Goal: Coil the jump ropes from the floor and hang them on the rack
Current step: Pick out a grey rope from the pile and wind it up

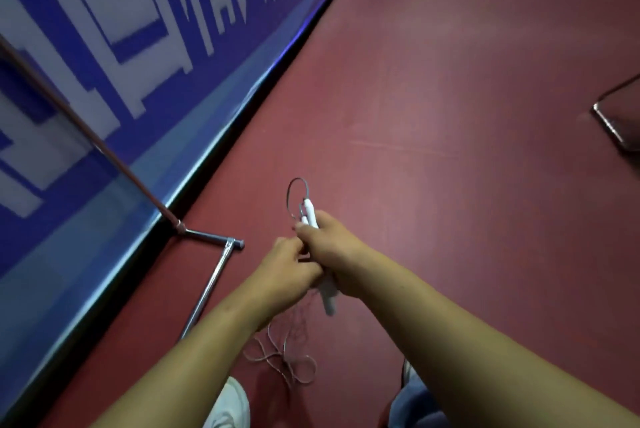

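My right hand grips the white handles of a jump rope; one handle end sticks out above my fist and another below it. A thin grey cord loop arcs above the upper handle. My left hand sits against the right one with its fingers curled at the cord by the handles. The remaining cord hangs down and lies in loose tangles on the red floor between my feet. The rack's metal base and slanted pole stand to the left.
A blue banner wall with white lettering runs along the left. The red floor spreads to the right. A dark flat object lies at the right edge. My white shoe shows at the bottom.
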